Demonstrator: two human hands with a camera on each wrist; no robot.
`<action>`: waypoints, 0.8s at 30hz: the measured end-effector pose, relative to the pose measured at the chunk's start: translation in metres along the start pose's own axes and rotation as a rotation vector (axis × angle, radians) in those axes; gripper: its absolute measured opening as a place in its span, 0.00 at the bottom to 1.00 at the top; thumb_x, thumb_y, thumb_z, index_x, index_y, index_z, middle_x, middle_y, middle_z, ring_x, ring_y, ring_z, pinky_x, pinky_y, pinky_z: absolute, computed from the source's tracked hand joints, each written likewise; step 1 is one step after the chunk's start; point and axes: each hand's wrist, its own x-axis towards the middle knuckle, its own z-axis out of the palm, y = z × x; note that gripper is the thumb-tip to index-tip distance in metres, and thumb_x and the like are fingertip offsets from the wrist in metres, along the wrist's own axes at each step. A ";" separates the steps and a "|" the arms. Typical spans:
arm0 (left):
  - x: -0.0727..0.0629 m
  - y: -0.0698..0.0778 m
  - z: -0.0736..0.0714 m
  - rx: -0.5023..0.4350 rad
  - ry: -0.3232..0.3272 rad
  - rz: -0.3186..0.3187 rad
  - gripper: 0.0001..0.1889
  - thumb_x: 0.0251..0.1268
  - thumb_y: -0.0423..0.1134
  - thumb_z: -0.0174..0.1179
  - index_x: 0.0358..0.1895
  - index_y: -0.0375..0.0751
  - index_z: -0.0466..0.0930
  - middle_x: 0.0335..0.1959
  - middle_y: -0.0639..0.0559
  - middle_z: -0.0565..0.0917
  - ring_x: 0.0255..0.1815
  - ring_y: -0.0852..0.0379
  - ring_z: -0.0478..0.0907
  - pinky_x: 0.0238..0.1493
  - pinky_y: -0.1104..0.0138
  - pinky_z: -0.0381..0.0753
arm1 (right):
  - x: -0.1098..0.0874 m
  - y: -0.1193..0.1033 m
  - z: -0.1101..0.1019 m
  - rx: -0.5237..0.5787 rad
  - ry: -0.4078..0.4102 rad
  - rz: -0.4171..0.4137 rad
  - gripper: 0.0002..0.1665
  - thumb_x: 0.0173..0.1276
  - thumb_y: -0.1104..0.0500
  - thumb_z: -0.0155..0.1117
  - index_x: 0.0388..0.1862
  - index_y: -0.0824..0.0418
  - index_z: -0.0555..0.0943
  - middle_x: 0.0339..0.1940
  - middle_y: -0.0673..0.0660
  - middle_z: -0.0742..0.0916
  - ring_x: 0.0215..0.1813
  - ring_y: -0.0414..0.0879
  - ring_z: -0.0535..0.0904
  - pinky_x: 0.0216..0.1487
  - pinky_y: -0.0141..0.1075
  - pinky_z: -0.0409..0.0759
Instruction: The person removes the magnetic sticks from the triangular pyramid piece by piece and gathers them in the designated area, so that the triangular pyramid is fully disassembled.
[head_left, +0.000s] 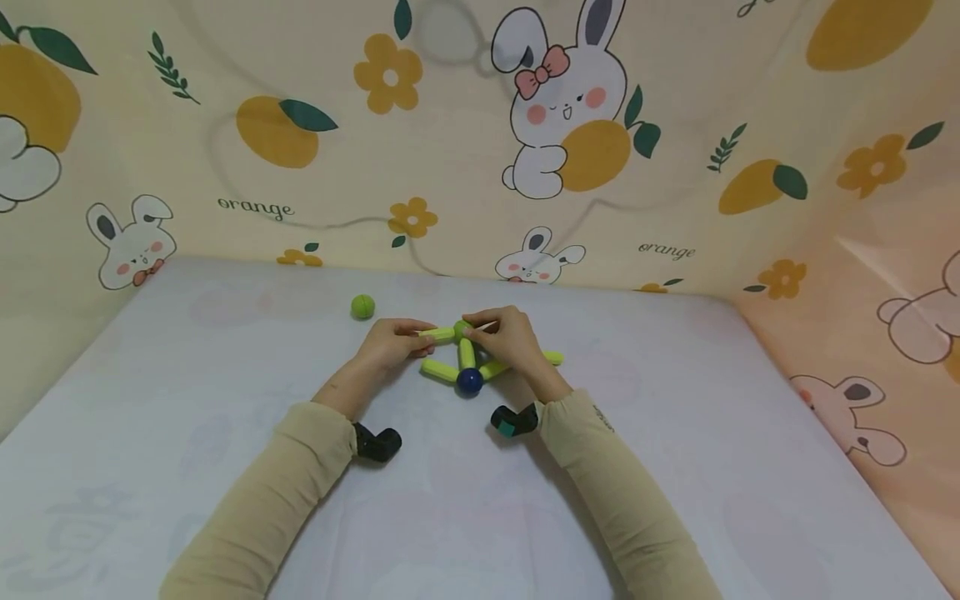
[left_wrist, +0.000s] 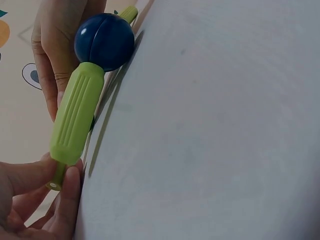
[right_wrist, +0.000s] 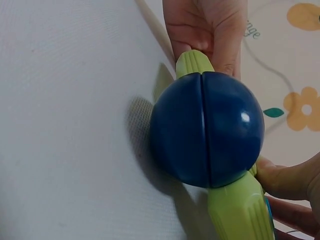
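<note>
Pinching green rod (head_left: 442, 335): left grip (head_left: 392, 342) | pinching attached ball (head_left: 461, 330): right grip (head_left: 512, 335) | head view only: loose green ball (head_left: 363, 307)

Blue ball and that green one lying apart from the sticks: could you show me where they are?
Blue ball (right_wrist: 207, 130): right wrist view, middle of its surface, by the groove.
Loose green ball (head_left: 363, 307): head view, middle of its visible side.

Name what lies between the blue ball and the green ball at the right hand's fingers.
A lime stick joins the blue ball and the green ball, in the head view.
</note>
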 end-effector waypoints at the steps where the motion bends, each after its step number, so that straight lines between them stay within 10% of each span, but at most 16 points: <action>1: 0.000 0.000 -0.001 0.000 -0.008 0.003 0.16 0.68 0.33 0.57 0.57 0.35 0.79 0.51 0.38 0.82 0.33 0.65 0.81 0.39 0.77 0.79 | 0.000 0.000 0.000 -0.001 -0.004 0.003 0.15 0.64 0.56 0.67 0.50 0.57 0.85 0.47 0.58 0.88 0.44 0.50 0.85 0.41 0.36 0.82; 24: -0.006 -0.011 -0.029 -0.007 -0.123 0.002 0.18 0.69 0.33 0.56 0.60 0.33 0.75 0.55 0.37 0.80 0.34 0.68 0.81 0.41 0.77 0.80 | -0.001 -0.001 0.000 0.013 -0.005 0.046 0.16 0.64 0.56 0.67 0.50 0.57 0.85 0.51 0.55 0.87 0.46 0.50 0.84 0.45 0.37 0.82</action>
